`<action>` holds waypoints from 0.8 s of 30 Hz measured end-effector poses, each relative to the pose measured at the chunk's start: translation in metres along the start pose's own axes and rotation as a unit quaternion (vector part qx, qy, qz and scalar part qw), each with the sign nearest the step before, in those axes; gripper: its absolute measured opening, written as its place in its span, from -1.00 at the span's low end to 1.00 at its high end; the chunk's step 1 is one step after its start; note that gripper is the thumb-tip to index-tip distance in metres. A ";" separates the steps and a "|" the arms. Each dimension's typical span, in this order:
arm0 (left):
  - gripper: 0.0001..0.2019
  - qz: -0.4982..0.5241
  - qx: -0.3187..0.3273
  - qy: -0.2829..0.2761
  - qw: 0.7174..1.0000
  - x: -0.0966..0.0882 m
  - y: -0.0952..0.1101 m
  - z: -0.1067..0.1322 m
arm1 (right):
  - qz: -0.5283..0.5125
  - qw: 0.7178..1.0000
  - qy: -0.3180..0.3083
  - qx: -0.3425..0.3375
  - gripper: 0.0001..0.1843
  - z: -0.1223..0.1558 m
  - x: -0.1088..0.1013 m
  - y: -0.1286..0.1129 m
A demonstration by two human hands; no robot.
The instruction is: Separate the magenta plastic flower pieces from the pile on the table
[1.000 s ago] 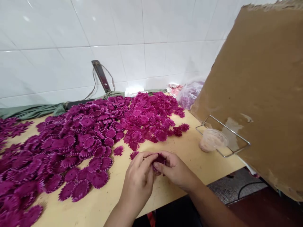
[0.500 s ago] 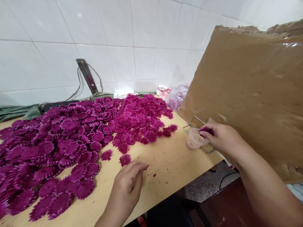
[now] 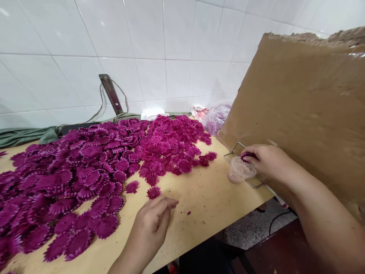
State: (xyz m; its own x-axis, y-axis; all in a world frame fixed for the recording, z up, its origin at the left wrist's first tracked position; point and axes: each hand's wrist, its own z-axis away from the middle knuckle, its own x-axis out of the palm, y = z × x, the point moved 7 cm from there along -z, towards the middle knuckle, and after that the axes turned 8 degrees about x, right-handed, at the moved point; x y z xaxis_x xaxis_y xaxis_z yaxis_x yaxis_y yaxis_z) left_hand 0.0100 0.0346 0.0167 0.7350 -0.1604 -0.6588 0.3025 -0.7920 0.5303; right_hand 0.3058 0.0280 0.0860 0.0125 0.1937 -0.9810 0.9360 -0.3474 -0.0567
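Note:
My right hand [image 3: 266,161] pinches a small magenta fabric flower [image 3: 248,155] and holds it over a small clear plastic cup [image 3: 238,171] that stands on a wire frame at the table's right edge. My left hand [image 3: 152,222] rests on the pale wooden table [image 3: 205,198] with its fingers loosely curled and nothing in them. Its fingertips lie just right of a single loose magenta flower [image 3: 153,192]. A wide pile of the same magenta flowers [image 3: 94,167] covers the left and middle of the table.
A big brown cardboard sheet [image 3: 302,106] leans at the right behind the cup. Plastic bags [image 3: 213,114] lie at the back by the white tiled wall. A dark handle with a cord [image 3: 110,93] leans on the wall. Green cloth [image 3: 25,135] lines the back edge.
A second ago both hands held one flower together near the table's front. My right hand has since carried it right to the cup; my left hand stayed near the loose flower.

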 end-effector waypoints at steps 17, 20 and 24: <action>-0.74 0.139 -0.166 0.196 0.956 -0.009 -0.062 -0.034 | -0.325 0.938 -0.089 -0.079 -0.69 -0.005 0.068 -0.193; -0.74 0.153 -0.161 0.197 0.955 -0.010 -0.060 -0.035 | -0.402 0.905 -0.109 -0.087 -0.69 -0.007 0.077 -0.194; -0.80 0.120 -0.166 0.210 0.956 -0.011 -0.064 -0.036 | -0.520 0.832 -0.159 -0.107 -0.70 -0.001 0.085 -0.196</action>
State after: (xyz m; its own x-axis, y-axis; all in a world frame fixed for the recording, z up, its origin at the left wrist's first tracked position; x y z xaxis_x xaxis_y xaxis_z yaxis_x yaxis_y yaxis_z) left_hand 0.0042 0.1079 0.0091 0.9649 -0.0087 -0.2623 0.2196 -0.5206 0.8251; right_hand 0.1239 0.1134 0.0137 -0.9056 0.0226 -0.4235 0.4240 0.0335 -0.9050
